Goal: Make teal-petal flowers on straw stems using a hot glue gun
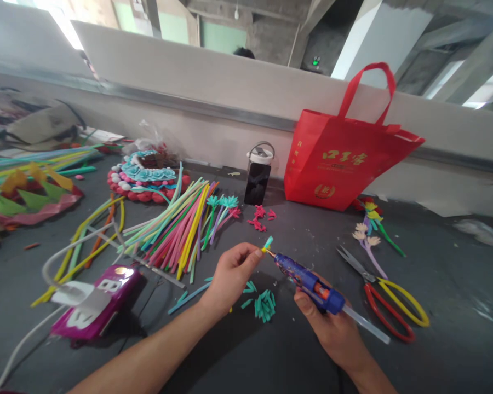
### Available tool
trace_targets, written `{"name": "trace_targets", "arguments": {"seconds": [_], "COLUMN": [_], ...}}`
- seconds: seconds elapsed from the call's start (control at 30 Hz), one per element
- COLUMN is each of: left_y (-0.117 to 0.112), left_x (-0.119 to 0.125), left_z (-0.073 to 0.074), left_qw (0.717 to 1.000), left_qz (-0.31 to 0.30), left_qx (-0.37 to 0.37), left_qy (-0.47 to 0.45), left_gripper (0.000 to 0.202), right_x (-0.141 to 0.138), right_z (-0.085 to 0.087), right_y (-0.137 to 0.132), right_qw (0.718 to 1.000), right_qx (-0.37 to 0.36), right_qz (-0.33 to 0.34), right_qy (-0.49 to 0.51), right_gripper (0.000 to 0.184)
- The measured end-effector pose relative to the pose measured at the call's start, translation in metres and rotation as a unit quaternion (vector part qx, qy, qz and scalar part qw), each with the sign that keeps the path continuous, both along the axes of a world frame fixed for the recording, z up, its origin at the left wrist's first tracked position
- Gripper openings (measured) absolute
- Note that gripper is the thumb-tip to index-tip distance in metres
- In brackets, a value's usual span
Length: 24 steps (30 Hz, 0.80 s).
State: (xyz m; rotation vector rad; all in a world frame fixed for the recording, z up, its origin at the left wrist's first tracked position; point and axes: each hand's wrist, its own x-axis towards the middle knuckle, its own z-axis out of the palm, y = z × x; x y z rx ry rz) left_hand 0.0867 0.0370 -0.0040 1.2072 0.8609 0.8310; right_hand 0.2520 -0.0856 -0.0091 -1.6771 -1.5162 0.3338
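My left hand [235,273] pinches a small piece with a yellow base and a teal tip [268,242] between thumb and fingertips. Wrapped round the handle of a blue glue gun [308,282] is my right hand [332,323]. The gun's metal nozzle points left and meets the little piece, or comes very close to it. A clear glue stick [365,324] sticks out of its back end. Below my hands lies a heap of short teal cut pieces [265,305]. Scissors [367,276] with red and yellow handles lie half open on the right.
Bundled coloured fuzzy stems [184,224] spread left of centre, near a purple power strip [101,301] with a white plug and cable. Behind stand a dark bottle [258,180] and a red bag [340,158]. Pink pieces [256,224] and stem flowers [367,235] lie around.
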Motion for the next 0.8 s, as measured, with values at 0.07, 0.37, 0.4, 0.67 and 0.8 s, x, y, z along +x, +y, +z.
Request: {"name": "trace_targets", "arguments": {"seconds": [0.07,0.37,0.4,0.67,0.8], "left_y": [0.0,0.0,0.0,0.001,0.001], "left_x": [0.0,0.0,0.0,0.0,-0.001], "left_z": [0.0,0.0,-0.001,-0.004,-0.004], "left_qw": [1.0,1.0,1.0,1.0,1.0], "left_qz": [0.003,0.003,0.001,-0.003,-0.004], "left_qx": [-0.003,0.003,0.004,0.017,0.018], "left_qy": [-0.001,0.015,0.016,0.024,0.025], "left_gripper": [0.035,0.033,0.033,0.033,0.032], "right_x": [0.0,0.006,0.006,0.001,-0.001], "right_z": [-0.002,-0.019,-0.019,-0.006,0.001], "right_y": [0.0,-0.004,-0.003,-0.001,0.001], "right_qw": [1.0,0.996,0.996,0.996,0.998], "right_qx": [0.008,0.037,0.038,0.056,0.04], "right_qz": [-0.008,-0.069,-0.064,-0.047,-0.023], "right_qy": [-0.002,-0.05,-0.047,-0.053,-0.04], "right_gripper": [0.027,0.034,0.033,0.03,0.032]}}
